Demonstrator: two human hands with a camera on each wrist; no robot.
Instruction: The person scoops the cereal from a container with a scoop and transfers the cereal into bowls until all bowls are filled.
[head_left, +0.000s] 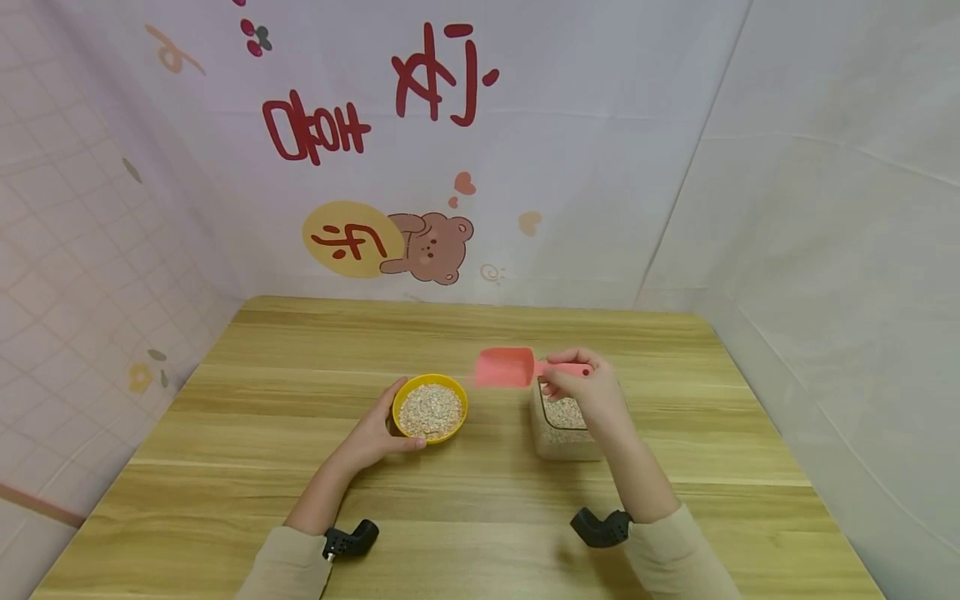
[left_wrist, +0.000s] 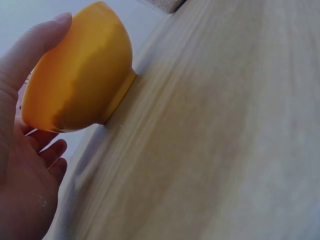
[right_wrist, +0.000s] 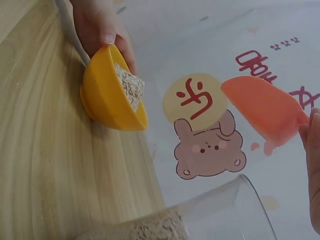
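A yellow bowl (head_left: 397, 421) filled with oat flakes (head_left: 431, 411) stands on the table, left of centre. My left hand (head_left: 372, 433) holds it from the left, thumb near the rim and fingers around the far side; the left wrist view shows the bowl's (left_wrist: 85, 75) foot on the wood. My right hand (head_left: 588, 392) pinches the handle of a pink scoop (head_left: 506, 367), raised over a clear container (head_left: 570, 450) of oat flakes. The scoop's mouth points left toward the bowl, and no flakes show in it. In the right wrist view the container (right_wrist: 225, 210) appears below the scoop (right_wrist: 270, 110).
The wooden table (head_left: 465, 533) runs back to a printed cloth (head_left: 600, 167) with a bear and red characters. Pale cloth walls (head_left: 847, 275) stand on both sides. Black wrist mounts (head_left: 352, 539) sit on both forearms.
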